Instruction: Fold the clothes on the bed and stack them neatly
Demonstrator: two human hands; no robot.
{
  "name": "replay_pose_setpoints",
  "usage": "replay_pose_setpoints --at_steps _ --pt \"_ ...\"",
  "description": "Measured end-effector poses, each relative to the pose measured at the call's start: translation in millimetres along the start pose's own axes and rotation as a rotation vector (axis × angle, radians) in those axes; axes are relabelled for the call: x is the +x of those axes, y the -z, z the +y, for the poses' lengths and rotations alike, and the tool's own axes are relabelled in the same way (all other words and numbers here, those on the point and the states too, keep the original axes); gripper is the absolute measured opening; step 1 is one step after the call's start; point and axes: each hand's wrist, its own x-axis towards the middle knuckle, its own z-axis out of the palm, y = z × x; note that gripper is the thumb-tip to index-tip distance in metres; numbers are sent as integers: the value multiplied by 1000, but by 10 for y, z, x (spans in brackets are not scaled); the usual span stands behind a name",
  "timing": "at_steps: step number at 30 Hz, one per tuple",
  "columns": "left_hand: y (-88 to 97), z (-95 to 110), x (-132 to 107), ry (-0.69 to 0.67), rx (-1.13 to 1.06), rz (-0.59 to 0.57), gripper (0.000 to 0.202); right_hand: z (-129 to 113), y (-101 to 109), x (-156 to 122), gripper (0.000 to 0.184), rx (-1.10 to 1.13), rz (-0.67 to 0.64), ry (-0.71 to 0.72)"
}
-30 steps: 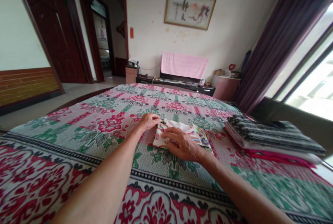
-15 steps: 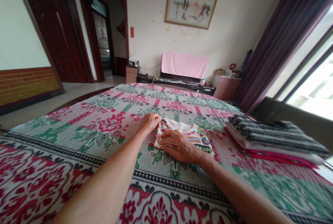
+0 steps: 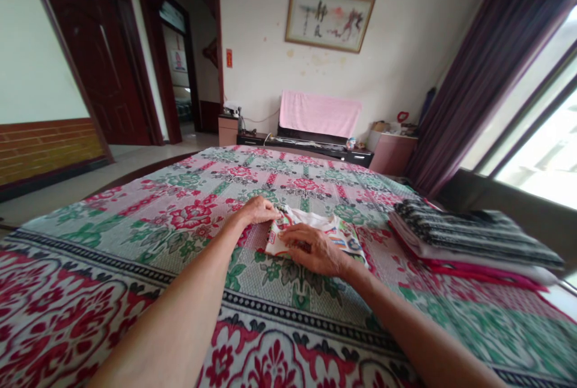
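Observation:
A small white shirt (image 3: 336, 233) with a colourful print lies folded on the patterned bedspread, its neckline facing away from me. At its far left corner, my left hand (image 3: 260, 210) has its fingers closed together on the fabric edge. Across the front left part rests my right hand (image 3: 315, 248), fingers apart and laid over the print, hiding some of it. The far right part of the shirt stays uncovered.
To the right sits a stack of folded clothes (image 3: 473, 238), a black-and-white striped piece on top. The floral bedspread (image 3: 193, 214) stretches all around. Beyond the bed stand a low black cabinet (image 3: 306, 146) and a pink cloth (image 3: 320, 113) draped over something.
My left hand has shifted slightly left and down at the shirt's corner, its fingers a little straighter. The right hand has moved barely, staying on the shirt.

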Motion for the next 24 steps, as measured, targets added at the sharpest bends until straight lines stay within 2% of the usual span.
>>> replay_pose_setpoints --at_steps 3,6,11,14,17,20,22,24 --pt "-27 -18 12 -46 -58 53 33 32 51 -3 21 18 34 -54" --pt "-50 -29 22 -38 -82 85 35 70 53 -10 20 3 41 -36" --pt "-49 25 13 32 44 72 33 71 -6 -21 25 -50 7 41" --pt "-57 50 12 50 91 58 26 43 1 -19 27 -42 -16 61" --pt "-82 25 30 42 52 131 22 70 57 -22 26 -25 41 -10" --pt "-118 -13 48 -8 -7 210 35 162 140 -42 26 -128 168 -121" --pt "-140 -14 45 -56 -17 177 48 226 192 -65 28 -211 171 -148" --pt "-159 11 26 -132 19 104 56 273 228 -94 30 -280 113 -161"
